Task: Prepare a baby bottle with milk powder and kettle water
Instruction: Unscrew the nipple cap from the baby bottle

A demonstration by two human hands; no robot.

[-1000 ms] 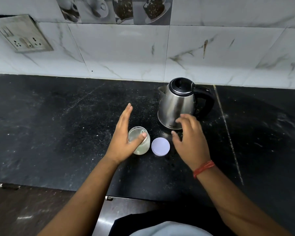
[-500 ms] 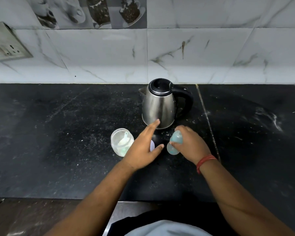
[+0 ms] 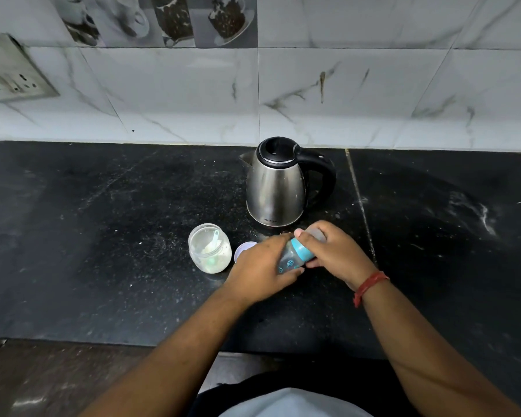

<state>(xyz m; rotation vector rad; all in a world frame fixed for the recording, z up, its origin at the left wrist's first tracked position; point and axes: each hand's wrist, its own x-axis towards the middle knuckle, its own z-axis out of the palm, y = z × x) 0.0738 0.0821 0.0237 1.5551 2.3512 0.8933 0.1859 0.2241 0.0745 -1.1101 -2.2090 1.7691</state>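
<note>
The baby bottle is tilted just near of the kettle, the left hand grasping its body and the right hand grasping its teal-collared top; the open powder jar and lid are left of them on the black counter

Jar left of kettle

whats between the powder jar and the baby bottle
In the head view, the jar's round lid lies flat on the counter between the powder jar and the baby bottle, partly hidden by the left hand.
</note>
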